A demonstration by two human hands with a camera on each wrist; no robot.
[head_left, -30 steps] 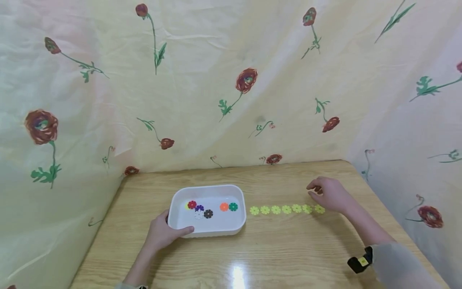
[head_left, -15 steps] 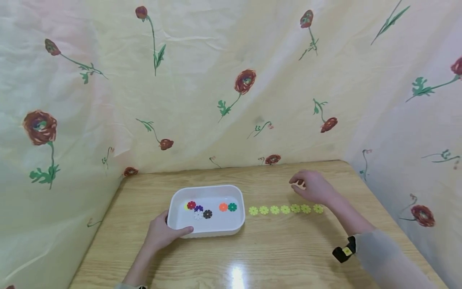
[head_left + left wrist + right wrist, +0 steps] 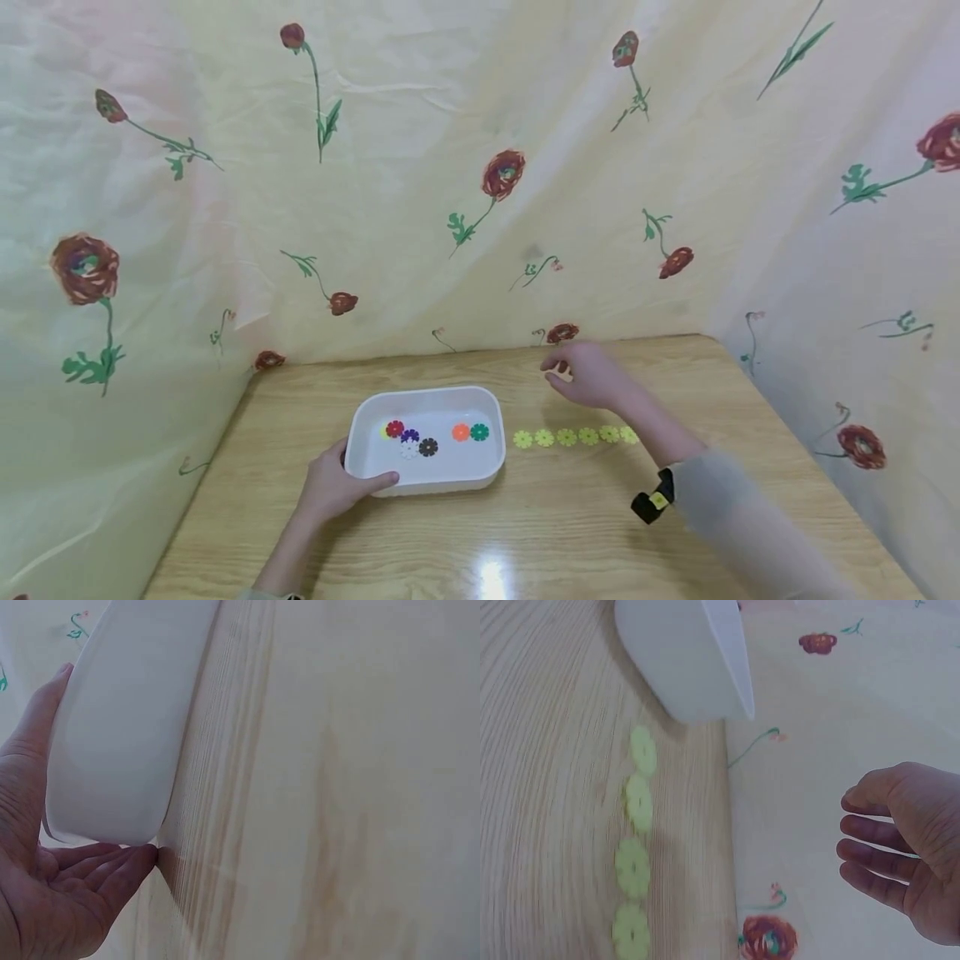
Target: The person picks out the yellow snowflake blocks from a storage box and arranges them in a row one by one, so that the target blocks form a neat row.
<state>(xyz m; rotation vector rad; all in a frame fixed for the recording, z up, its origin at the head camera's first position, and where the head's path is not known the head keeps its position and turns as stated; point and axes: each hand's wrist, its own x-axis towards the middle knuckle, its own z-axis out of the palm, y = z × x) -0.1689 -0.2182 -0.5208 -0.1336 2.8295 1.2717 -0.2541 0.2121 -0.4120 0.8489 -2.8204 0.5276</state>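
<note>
My left hand [image 3: 330,485] holds the white plastic tray [image 3: 442,483] at its left end, thumb along the front rim and the other fingers round the side. In the left wrist view, fingertips touch the tray's end wall near the table. Inside the tray lie flower-shaped plastic discs: a red disc [image 3: 394,428] partly over a yellow one, a purple disc [image 3: 409,436], a white disc [image 3: 408,450], a brown disc [image 3: 428,447], an orange disc [image 3: 461,432] and a green disc [image 3: 479,432]. Over the table right of the tray, my right hand [image 3: 588,377] hangs loosely curled, holding nothing.
Several yellow-green flower discs [image 3: 566,437] form a row rightward from the tray; my right forearm hides the row's far end. The wooden table [image 3: 420,550] meets a floral cloth [image 3: 405,208] at the back and sides.
My right hand has moved left, from above the row's right end toward the tray, staying empty. The left hand and tray keep their place; the view shifts slightly.
</note>
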